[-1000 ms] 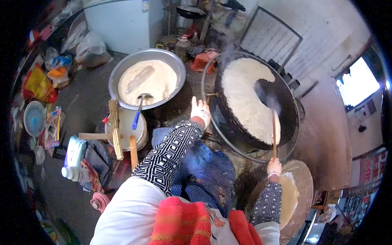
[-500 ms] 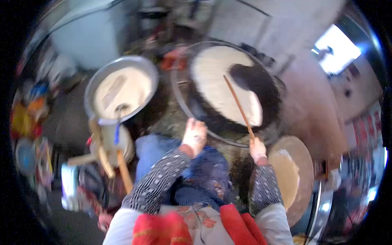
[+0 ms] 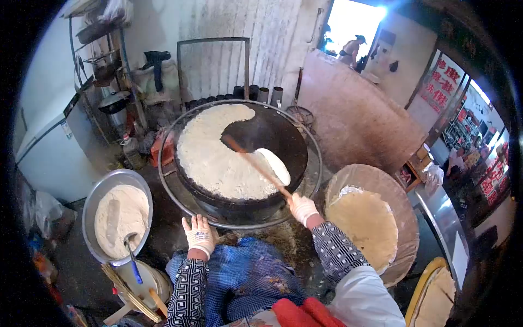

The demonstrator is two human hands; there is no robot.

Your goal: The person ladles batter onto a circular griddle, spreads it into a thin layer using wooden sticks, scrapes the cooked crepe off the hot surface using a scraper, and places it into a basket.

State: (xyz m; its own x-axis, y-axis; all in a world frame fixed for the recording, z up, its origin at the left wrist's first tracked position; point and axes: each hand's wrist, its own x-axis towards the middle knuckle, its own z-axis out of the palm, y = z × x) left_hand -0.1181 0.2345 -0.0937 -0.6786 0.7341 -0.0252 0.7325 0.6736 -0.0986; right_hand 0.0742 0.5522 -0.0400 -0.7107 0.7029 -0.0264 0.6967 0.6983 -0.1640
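A wide round black griddle point(image 3: 272, 128) stands in front of me, spread with pale batter point(image 3: 204, 155) over its left and front parts. A thicker white mound of batter point(image 3: 275, 166) lies toward the right. My right hand point(image 3: 303, 209), in a whitish glove, is closed on the end of a wooden stick point(image 3: 255, 164) that slants over the batter, slightly blurred. My gloved left hand point(image 3: 199, 237) has its fingers apart and holds nothing. Its fingertips are beside the metal ring point(image 3: 166, 188) around the griddle; whether they touch it I cannot tell.
On the left, a metal basin point(image 3: 90, 218) holds batter and a blue-handled ladle point(image 3: 134, 267). Below it stands a bucket point(image 3: 158, 278) with wooden sticks. A round tray point(image 3: 406, 229) of thin flatbread point(image 3: 365, 226) is at right. Beyond the wall, a person point(image 3: 350, 50) is in the doorway.
My view has swung, so the griddle now sits further left and lower. The stick's far end has shifted from over the batter to the bare dark area. My right hand keeps its grip.
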